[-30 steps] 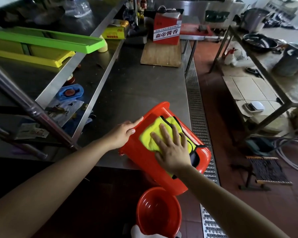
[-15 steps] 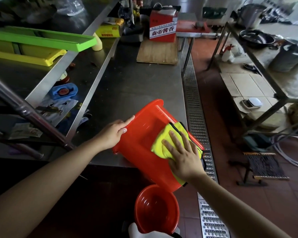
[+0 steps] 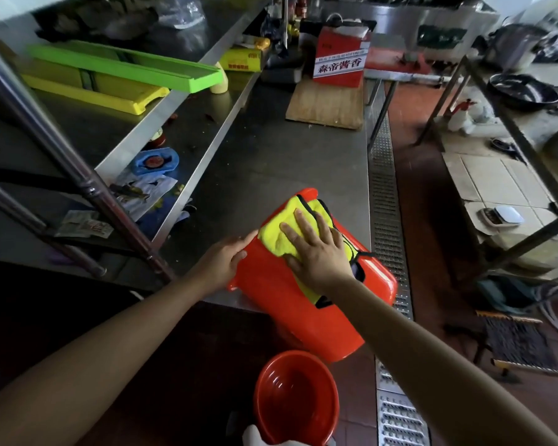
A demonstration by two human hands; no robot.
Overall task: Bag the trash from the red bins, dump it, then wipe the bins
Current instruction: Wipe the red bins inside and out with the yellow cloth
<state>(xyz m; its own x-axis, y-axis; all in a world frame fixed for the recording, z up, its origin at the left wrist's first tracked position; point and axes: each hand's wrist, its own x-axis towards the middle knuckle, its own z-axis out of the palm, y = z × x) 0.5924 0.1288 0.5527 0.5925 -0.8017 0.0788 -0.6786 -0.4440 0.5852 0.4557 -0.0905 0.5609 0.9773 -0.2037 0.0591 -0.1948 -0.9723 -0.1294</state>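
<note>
A red bin (image 3: 290, 304) lies tipped on its side at the near edge of the steel counter (image 3: 271, 149), its base pointing away from me. A yellow cloth (image 3: 277, 233) with black trim is spread over its upper side. My right hand (image 3: 319, 252) presses flat on the cloth, fingers spread. My left hand (image 3: 226, 259) steadies the bin's left side near the base. A second red bin (image 3: 295, 397) stands upright on the floor below, its mouth open toward me.
A wooden board (image 3: 326, 104) and a red carton (image 3: 340, 59) sit at the counter's far end. Green and yellow trays (image 3: 126, 66) lie on the left shelf. A metal floor drain grate (image 3: 384, 188) runs along the counter's right side. A metal rack (image 3: 512, 162) stands to the right.
My right hand has slid the yellow cloth from the bin's right side back up toward its base end. The left hand stays on the bin's left side.
</note>
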